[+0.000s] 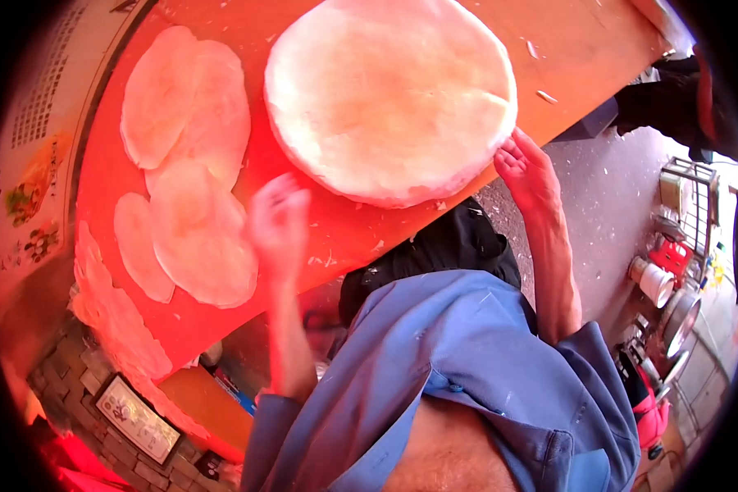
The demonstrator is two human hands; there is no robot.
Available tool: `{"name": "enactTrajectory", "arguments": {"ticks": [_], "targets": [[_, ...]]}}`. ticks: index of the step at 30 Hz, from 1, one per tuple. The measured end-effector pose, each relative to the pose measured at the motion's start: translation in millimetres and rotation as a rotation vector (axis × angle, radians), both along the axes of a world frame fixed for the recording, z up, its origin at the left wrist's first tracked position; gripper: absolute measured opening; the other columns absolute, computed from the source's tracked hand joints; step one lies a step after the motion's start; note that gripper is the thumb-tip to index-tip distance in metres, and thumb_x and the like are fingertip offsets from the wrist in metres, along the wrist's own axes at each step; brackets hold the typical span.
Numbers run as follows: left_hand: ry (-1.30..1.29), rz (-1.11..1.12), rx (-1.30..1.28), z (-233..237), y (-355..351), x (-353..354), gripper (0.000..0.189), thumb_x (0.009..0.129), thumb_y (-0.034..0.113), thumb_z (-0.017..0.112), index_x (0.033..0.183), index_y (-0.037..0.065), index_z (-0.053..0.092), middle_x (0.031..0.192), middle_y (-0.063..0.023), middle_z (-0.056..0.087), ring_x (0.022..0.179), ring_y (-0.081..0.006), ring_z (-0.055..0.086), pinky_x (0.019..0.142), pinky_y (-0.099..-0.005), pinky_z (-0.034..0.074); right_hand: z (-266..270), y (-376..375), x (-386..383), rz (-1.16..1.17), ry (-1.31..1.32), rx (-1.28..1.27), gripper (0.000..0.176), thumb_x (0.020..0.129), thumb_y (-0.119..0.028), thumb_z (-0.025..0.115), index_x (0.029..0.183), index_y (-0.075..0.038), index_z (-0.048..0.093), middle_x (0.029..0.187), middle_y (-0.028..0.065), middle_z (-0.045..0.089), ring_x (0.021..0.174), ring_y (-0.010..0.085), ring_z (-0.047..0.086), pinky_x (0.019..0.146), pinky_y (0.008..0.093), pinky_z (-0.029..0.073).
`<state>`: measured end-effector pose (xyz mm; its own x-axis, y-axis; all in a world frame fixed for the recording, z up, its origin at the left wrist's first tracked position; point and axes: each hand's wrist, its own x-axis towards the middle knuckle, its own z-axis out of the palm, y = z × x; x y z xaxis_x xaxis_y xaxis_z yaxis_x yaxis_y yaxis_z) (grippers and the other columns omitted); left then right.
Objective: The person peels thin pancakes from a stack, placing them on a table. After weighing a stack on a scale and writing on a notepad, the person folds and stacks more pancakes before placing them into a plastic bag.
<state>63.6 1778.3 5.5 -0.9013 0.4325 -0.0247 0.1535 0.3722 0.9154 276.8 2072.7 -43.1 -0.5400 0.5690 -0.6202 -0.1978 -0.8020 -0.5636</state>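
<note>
A large, thick, round slab of pale dough lies on the red-lit tabletop in front of me. At its lower right edge is my right hand, palm turned up, fingers partly bent and apart, with the fingertips at the rim. My left hand is raised off the dough's lower left side, between it and the thin flat pieces; motion blurs its fingers. Several thin oval dough sheets lie overlapping on the left of the table. Small dough scraps are scattered about.
A crumpled pale sheet hangs along the table's left edge. Tiled floor with a framed sign is at lower left. To the right stand a metal rack, a white bucket and pans. A dark-clothed person is at upper right.
</note>
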Motion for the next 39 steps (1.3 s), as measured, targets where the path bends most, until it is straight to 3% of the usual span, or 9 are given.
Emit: {"name": "enactTrajectory", "arguments": {"ticks": [4,14,17,20,23,26,33,36,39], "targets": [[0.304,-0.561,-0.016,4.5,128.8,41.1,0.034,0.074,0.018,0.075,0.103,0.002,0.066,0.093,-0.0162,0.064,0.079,-0.0296,0.064,0.071,-0.0339,0.053,17.7,-4.1,-20.4,-0.006,-0.075,0.078,0.026,0.087,-0.006,0.065,0.11,0.0,0.054,0.088,0.0114,0.065,0.075,0.0191,0.065,0.067,0.0294,0.054],[-0.156,-0.717,-0.005,-5.7,158.9,29.9,0.023,0.082,0.006,0.066,0.103,-0.004,0.067,0.09,-0.0098,0.068,0.08,-0.0151,0.066,0.075,-0.0274,0.053,17.2,0.2,-18.4,0.101,-0.242,0.332,0.028,0.081,-0.013,0.072,0.102,0.001,0.058,0.075,0.0056,0.063,0.06,0.0101,0.059,0.053,0.0206,0.047],[-0.103,-0.644,-0.053,-12.3,159.8,33.7,0.019,0.085,0.005,0.062,0.1,-0.003,0.067,0.083,-0.0095,0.068,0.07,-0.0134,0.064,0.066,-0.0278,0.052,18.8,1.3,-15.1,0.07,-0.235,0.294,0.028,0.082,-0.016,0.07,0.101,0.001,0.059,0.077,0.0051,0.062,0.061,0.0097,0.059,0.054,0.021,0.047],[-0.031,-0.495,-0.205,-1.7,164.6,31.6,0.014,0.084,0.009,0.059,0.093,0.002,0.067,0.081,-0.0159,0.065,0.067,-0.0272,0.065,0.059,-0.0349,0.051,19.6,7.3,-7.2,0.11,-0.26,0.157,0.028,0.082,-0.019,0.07,0.1,0.0,0.06,0.08,0.0048,0.063,0.064,0.01,0.06,0.056,0.021,0.047],[0.173,-0.494,-0.124,-9.1,170.7,32.0,0.014,0.086,0.008,0.057,0.093,0.001,0.067,0.068,-0.014,0.061,0.058,-0.0147,0.06,0.054,-0.0325,0.045,23.6,0.2,-14.0,0.248,-0.472,0.449,0.034,0.08,-0.024,0.073,0.1,0.001,0.061,0.079,0.0051,0.064,0.067,0.0107,0.059,0.06,0.0232,0.048],[0.397,-0.646,-0.024,-13.0,175.5,36.3,0.012,0.085,0.01,0.059,0.089,0.0,0.065,0.062,-0.0157,0.055,0.054,-0.0168,0.058,0.053,-0.0325,0.044,15.9,-5.3,-20.9,0.272,-0.587,0.678,0.037,0.078,-0.027,0.074,0.097,0.002,0.062,0.077,0.0049,0.063,0.068,0.0099,0.058,0.06,0.0243,0.047],[0.037,-0.331,0.101,49.8,132.8,-57.0,0.017,0.084,0.015,0.068,0.075,0.001,0.063,0.062,-0.0028,0.057,0.055,-0.0125,0.05,0.053,-0.0284,0.044,3.5,-6.3,-12.4,0.312,-0.532,0.653,0.028,0.082,-0.021,0.072,0.098,0.001,0.062,0.077,0.001,0.061,0.063,0.0068,0.053,0.057,0.0202,0.043],[-0.039,-0.09,0.399,75.5,64.8,-144.1,0.007,0.085,0.014,0.07,0.083,0.008,0.067,0.075,0.0077,0.059,0.066,-0.0009,0.05,0.057,-0.017,0.042,-5.2,-4.2,-9.3,0.282,-0.52,0.597,0.026,0.083,-0.018,0.071,0.099,0.001,0.061,0.076,0.0004,0.061,0.062,0.0061,0.053,0.057,0.0192,0.043],[-0.067,0.195,0.536,103.4,-29.8,-215.7,0.035,0.091,0.023,0.062,0.117,-0.001,0.057,0.111,-0.0101,0.061,0.099,-0.0206,0.059,0.085,-0.0355,0.051,-4.1,-4.2,-12.3,0.271,-0.517,0.566,0.023,0.083,-0.016,0.071,0.097,0.0,0.061,0.075,0.0002,0.061,0.06,0.0058,0.052,0.056,0.0186,0.042]]}}
